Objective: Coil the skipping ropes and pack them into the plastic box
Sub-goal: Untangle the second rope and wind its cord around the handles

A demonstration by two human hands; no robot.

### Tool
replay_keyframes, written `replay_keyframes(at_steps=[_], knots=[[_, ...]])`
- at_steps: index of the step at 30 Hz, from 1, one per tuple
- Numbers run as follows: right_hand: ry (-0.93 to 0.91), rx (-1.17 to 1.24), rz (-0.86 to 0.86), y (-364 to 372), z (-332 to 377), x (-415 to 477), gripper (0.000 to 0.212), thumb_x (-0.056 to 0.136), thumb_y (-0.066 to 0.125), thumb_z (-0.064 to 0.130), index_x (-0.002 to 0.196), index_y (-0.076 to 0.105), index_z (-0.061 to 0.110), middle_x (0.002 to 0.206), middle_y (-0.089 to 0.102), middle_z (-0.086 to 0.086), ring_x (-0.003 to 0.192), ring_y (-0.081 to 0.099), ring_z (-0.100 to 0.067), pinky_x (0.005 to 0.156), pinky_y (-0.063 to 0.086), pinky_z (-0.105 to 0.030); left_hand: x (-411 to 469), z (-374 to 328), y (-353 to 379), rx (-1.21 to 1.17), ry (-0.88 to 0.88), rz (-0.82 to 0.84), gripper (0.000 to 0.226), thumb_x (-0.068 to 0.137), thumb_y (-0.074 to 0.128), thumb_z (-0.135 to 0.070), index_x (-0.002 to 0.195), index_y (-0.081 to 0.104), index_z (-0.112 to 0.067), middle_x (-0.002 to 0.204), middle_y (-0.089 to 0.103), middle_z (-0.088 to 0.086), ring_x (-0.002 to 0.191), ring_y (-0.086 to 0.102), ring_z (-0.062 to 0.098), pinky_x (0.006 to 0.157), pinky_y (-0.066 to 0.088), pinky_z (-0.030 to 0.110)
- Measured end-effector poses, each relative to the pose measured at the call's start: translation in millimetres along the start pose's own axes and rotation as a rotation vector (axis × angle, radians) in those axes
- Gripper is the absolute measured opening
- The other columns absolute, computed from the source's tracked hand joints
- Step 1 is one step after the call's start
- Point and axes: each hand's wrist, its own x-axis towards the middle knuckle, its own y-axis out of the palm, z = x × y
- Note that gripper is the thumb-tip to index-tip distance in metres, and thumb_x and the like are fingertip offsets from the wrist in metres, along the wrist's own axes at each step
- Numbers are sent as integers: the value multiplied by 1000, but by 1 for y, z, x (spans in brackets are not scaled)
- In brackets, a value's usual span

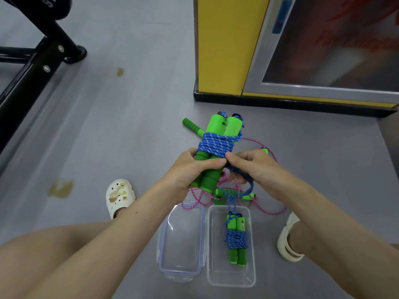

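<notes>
Red lettering slants across the glass of the cabinet door (336, 46) at upper right. It is blurred and runs off the frame's edge, and seems to begin "Fire Exting". Larger red shapes above it cannot be read. The blue sticker (281, 16) on the grey door frame and the white marks on the dark object (48, 2) at top left are illegible.

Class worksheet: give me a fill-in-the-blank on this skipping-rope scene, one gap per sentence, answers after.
The left hand grips the green handles while the right hand pinches the ____ rope.
The plastic box already holds ____ coiled bundle.
The lid lies to the ____ of the box.
The loose rope on the floor is ____.
Answers: blue; one; left; pink.
</notes>
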Motion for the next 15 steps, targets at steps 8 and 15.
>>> replay_keyframes(at_steps=[8,15], knots=[[-15,-147,-57,-5,-4,2,15,93,56,8,104,66,6,75,68,1,66,62,-2,59,44,-10,3,-4,-4,-5,63,-63,45,72,79,-10,113,61,-4,87,73,7,74,71,17,58,55,25],[-153,-371,-138,-5,-5,3,16,96,51,9,99,66,6,67,58,3,57,56,-3,58,44,-14,2,-5,-4,-1,95,-31,39,70,79,-11,105,65,-6,88,73,8,80,70,19,60,54,27]])
